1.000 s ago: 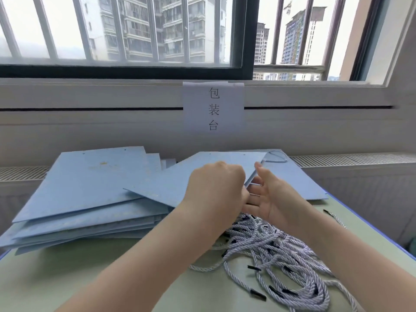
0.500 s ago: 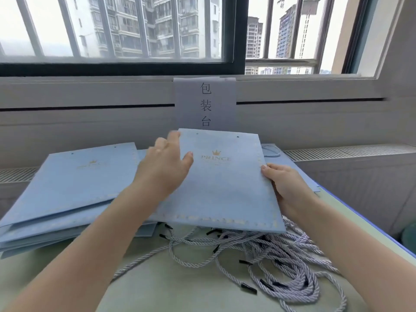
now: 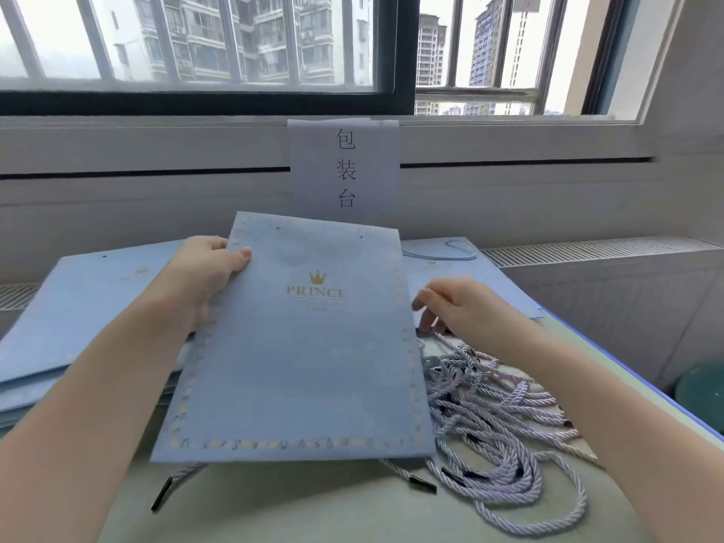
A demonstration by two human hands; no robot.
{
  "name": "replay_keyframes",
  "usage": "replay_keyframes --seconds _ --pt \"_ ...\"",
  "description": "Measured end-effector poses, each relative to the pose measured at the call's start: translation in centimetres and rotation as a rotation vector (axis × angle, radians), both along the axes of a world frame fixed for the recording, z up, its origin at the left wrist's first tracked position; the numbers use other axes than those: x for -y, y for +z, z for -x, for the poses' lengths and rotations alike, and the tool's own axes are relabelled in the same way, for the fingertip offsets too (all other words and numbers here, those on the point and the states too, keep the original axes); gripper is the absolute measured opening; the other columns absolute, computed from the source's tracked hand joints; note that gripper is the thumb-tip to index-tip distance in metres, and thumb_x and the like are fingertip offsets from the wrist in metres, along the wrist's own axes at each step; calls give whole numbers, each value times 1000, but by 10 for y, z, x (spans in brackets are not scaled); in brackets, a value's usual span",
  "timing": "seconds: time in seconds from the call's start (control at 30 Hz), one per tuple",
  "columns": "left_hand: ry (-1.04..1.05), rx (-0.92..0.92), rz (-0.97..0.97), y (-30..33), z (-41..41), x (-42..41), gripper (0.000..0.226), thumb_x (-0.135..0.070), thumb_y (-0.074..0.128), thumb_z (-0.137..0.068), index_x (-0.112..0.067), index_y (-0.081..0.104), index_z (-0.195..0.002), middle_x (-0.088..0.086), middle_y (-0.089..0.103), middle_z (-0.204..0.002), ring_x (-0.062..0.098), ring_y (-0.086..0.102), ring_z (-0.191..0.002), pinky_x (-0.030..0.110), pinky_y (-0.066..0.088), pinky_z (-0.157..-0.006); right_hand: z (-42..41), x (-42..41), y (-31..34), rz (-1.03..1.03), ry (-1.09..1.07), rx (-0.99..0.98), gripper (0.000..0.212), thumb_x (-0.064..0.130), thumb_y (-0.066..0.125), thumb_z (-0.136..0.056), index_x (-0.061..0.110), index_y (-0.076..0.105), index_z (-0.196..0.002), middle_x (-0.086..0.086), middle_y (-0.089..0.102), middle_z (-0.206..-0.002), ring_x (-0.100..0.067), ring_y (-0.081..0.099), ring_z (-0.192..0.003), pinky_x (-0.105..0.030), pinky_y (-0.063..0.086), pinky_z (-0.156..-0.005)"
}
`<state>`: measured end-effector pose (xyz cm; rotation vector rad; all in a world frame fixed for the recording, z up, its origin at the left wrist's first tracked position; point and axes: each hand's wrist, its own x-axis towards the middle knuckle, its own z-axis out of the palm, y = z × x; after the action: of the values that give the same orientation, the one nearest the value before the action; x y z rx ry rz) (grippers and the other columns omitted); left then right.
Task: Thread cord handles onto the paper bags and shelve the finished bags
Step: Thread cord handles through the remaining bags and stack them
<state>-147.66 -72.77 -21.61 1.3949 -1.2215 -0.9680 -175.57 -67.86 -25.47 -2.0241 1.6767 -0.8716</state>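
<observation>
well, we start with the window that fills the top of the view, barred, with tower blocks beyond it, and under it the pale wall where a paper sign with three printed characters hangs. below that lies our table, pale green with a blue edge along the right side. on its left sits a stack of flat blue paper bags, and on the far right lies another blue bag with a cord handle looped at its top edge. in the middle we hold one paper bag flat and face up, raised over the table, its gold crown and the word prince toward us, a gold dotted border round it and two small holes near its far edge. our left hand grips that bag at its upper left edge, thumb on top of the face and the fingers curled underneath. our right hand hovers just beside the bag's right edge, fingers loosely bent and apart, holding nothing that we can see; whether the fingertips touch the bag's edge we cannot tell. under and right of the bag lies a tangled pile of pale twisted cords with black tips, one tip poking out beneath the bag's near left corner
</observation>
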Motion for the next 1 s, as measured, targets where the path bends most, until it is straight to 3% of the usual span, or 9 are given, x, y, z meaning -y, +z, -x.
replay_keyframes --seconds 0.07,0.2,0.37,0.5,0.63,0.77,0.87,0.93,1.0 --pt "16 31 -6 1 -2 0 13 -10 53 -96 -6 59 -85 10 67 -75 19 65 -50 39 57 -58 11 1 -2 -23 -1 -272 13 30 55 -93 21 64 -93 11 64 -84 -3 57 -71 -23 43 -67" --pt "25 53 -32 1 0 -1 12 -7 53 -95 -3 58 -86 16 64 -84 26 61 -67 42 53 -73 18 -2 -5 -127 -19 -457 23 36 66 -85 20 62 -101 8 57 -92 -11 55 -86 -22 39 -68" --pt "33 79 -67 2 4 -4 17 -7 52 -95 5 61 -103 22 66 -97 34 63 -80 54 51 -85 16 -2 -8 -114 -78 -491 21 25 59 -90 16 56 -109 4 55 -98 -12 46 -80 -14 31 -54" --pt "4 95 -82 1 7 -6 19 -7 50 -95 5 62 -104 20 67 -92 32 64 -76 54 51 -85 13 -2 -8 -182 -68 -504 25 18 46 -94 11 56 -117 -3 59 -107 -16 48 -85 -19 35 -57" --pt "13 85 -78 1 8 -5 19 -8 51 -95 5 61 -104 19 67 -90 31 64 -74 53 52 -83 15 0 6 -113 -91 -305 21 13 46 -95 10 65 -105 -4 66 -90 -16 55 -71 -20 39 -57" --pt "9 63 -62 0 11 -6 15 -6 51 -95 4 61 -98 18 66 -86 29 63 -70 48 53 -78 13 3 14 61 -178 82 17 9 43 -96 12 61 -95 1 56 -72 -13 50 -62 -20 36 -52" --pt "-15 47 -37 -2 17 -7 19 -4 46 -97 -5 59 -82 11 66 -74 25 63 -61 36 54 -61 11 2 16 215 -190 335 17 10 45 -97 11 60 -92 0 53 -68 -9 48 -55 -12 38 -47" --pt "-62 17 -25 -3 24 -9 26 -1 42 -97 -11 57 -78 3 68 -59 18 65 -50 31 54 -46 10 -1 20 308 -179 529 19 11 45 -98 13 61 -88 1 53 -66 -6 45 -50 -14 38 -46" --pt "-119 -26 -22 -3 30 -13 27 1 40 -98 -11 57 -80 0 68 -56 13 65 -46 29 54 -43 10 -6 27 354 -152 734 19 10 46 -98 14 61 -87 0 52 -65 -5 42 -47 -16 37 -45"
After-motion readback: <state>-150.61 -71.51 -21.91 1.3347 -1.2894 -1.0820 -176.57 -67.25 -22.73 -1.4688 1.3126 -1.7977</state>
